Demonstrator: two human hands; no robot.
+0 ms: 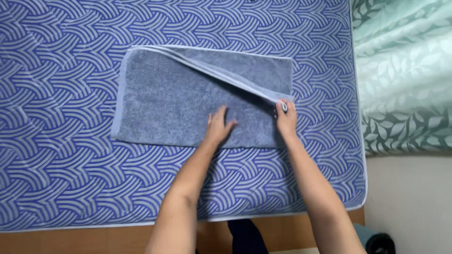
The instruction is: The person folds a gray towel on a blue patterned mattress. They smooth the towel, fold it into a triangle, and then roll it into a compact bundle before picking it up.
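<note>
Grey-blue towel (188, 101): folded, lying on blue wave-patterned mattress (61, 178). Left hand (219, 126): open, flat, pressing the towel's near half. Right hand (286, 117): fingers pinched shut on the towel's lifted right corner edge.

Bare forearms, no sleeves, dark ring on right hand (286, 120)

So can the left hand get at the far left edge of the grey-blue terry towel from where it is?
Probably yes. The left hand lies flat on the grey-blue terry towel, and nothing sits between it and that edge on the blue wave-patterned mattress. It may take a stretch or a lean.
</note>
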